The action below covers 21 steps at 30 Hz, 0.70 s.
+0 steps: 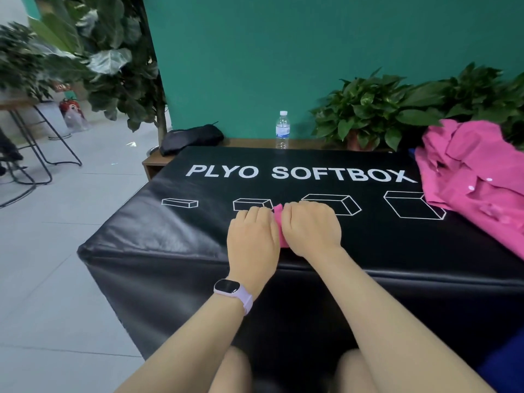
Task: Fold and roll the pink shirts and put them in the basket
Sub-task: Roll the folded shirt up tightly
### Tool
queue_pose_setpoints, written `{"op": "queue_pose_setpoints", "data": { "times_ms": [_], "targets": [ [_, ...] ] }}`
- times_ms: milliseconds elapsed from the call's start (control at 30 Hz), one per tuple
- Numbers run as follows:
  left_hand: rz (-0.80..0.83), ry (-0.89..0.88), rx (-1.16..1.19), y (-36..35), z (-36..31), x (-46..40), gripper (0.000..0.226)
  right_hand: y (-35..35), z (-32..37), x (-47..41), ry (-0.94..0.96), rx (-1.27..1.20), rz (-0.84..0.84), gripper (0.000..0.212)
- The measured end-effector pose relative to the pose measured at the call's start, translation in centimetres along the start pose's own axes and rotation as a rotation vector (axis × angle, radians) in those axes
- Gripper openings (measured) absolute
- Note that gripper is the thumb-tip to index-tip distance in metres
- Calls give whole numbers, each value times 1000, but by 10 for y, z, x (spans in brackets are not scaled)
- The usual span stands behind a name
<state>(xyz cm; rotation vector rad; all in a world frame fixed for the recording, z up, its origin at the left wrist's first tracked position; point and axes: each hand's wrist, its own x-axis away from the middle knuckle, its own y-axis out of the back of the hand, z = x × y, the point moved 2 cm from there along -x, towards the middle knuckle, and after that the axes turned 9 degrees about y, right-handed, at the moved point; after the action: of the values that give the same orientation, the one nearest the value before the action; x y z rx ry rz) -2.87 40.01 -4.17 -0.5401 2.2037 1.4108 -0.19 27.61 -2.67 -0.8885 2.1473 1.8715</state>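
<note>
A: From the head camera, what are the hands doing?

B: Both are lying knuckles-up on the black soft box (198, 228), side by side near its front edge. The left hand (253, 236) and the right hand (312, 226) are curling their fingers down over a rolled pink shirt (279, 219), which is showing only as a narrow strip in the gap between them.

A: So the fingers are gripping it?

B: They are looking bent over and pressed together on the cloth, not spread. The fingertips themselves are hiding under the knuckles, so how tightly they are pinching I cannot tell.

A: Which way is the roll lying?

B: I am judging that its long axis is running left to right under both palms, since most of it is being covered. It is sitting directly beneath the fingers, and both hands are equally near, so either could be lifting it.

A: And where is it going?

B: That is the trouble: no basket is showing in this view. The pile of pink shirts (476, 177) is waiting unfolded at the right end of the box, well apart from the hands. Behind the box a water bottle (282, 129) is standing upright.
</note>
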Motion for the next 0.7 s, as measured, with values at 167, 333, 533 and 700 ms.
{"op": "queue_pose_setpoints", "data": {
  "times_ms": [167,333,533,700],
  "targets": [
    [-2,6,-106,-4,-1,-16,24,-10,-17,-34,-49,-178,206,38],
    [176,-145,-424,-6,-1,-38,24,-12,-14,-27,-70,-147,79,45],
    [414,-97,-400,-20,4,-72,16,-12,-10,-10,47,13,8,52],
    [157,-40,-328,-24,7,-69,28,-15,-15,-27,30,106,-12,34]
  ]
}}
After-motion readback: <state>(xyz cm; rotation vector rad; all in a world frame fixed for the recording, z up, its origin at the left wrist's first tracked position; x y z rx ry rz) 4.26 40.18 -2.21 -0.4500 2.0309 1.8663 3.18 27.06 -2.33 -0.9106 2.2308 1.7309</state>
